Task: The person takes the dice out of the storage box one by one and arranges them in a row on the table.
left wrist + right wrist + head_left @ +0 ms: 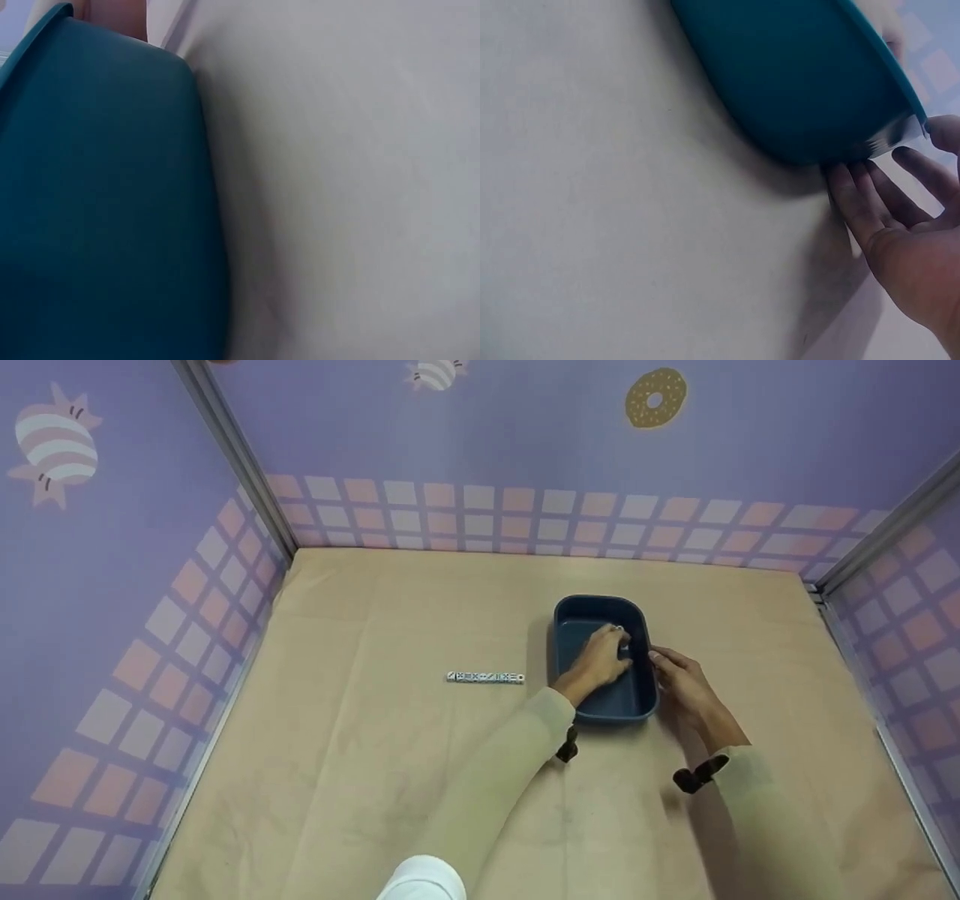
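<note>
A deep dark-blue rectangular basin (592,712) stands right of centre on the covered table. Inside it, near the right wall, is my left hand (600,656), with bent fingers. Small pale bits (619,628) show at those fingertips; their kind and whether they are gripped are unclear. My right hand (679,675) holds the basin's right side, thumb at the rim and fingers against the outer wall, as the right wrist view shows. In the left wrist view the outer wall (112,187) of the basin hides the left hand. A straight row of small white patterned blocks (485,677) lies left of the basin.
A creased beige cloth (375,765) covers the table. Purple panels with pink and white checks (480,510) enclose the back and both sides, with metal posts (247,472) at the corners. Dark wrist devices (701,774) hang at both sleeves.
</note>
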A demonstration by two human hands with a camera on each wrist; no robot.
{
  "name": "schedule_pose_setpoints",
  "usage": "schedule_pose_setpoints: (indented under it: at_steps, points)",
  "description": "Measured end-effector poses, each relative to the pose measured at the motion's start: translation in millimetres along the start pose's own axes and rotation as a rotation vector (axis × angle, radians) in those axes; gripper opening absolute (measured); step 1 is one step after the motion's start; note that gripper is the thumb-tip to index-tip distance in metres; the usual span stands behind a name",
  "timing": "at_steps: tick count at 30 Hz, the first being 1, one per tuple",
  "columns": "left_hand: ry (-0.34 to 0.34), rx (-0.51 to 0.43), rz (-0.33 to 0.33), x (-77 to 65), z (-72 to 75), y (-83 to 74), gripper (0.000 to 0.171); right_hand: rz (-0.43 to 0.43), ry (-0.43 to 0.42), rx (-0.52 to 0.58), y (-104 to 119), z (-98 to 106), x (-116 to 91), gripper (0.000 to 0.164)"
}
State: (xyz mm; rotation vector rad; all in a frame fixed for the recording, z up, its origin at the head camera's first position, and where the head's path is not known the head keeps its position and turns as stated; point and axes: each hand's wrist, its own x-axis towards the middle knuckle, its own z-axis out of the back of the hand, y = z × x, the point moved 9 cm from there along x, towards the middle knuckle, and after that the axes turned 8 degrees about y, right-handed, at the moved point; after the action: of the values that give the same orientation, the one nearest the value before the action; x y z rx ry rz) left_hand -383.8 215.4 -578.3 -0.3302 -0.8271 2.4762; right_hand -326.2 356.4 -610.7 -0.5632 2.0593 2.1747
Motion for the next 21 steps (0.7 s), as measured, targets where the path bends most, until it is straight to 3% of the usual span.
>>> schedule_pose_setpoints:
  at_steps: [6,15,18,21]
  points:
    - [0.018,0.077,-0.033,-1.1,-2.0,-2.8,0.019,0.023,-0.011,-0.012,2,-1,-1,0.067]
    - [0.035,0.059,0.017,-4.3,-6.2,1.6,0.015,0.025,-0.045,-0.008,1,-2,0,0.067]
    - [0.002,0.081,0.009,-4.1,-3.0,-0.6,0.014,0.018,-0.047,0.010,-1,-2,0,0.067]
    - [-0.076,0.050,-0.018,-5.0,6.5,-3.8,0.012,0.018,-0.046,0.013,-1,-1,1,0.066]
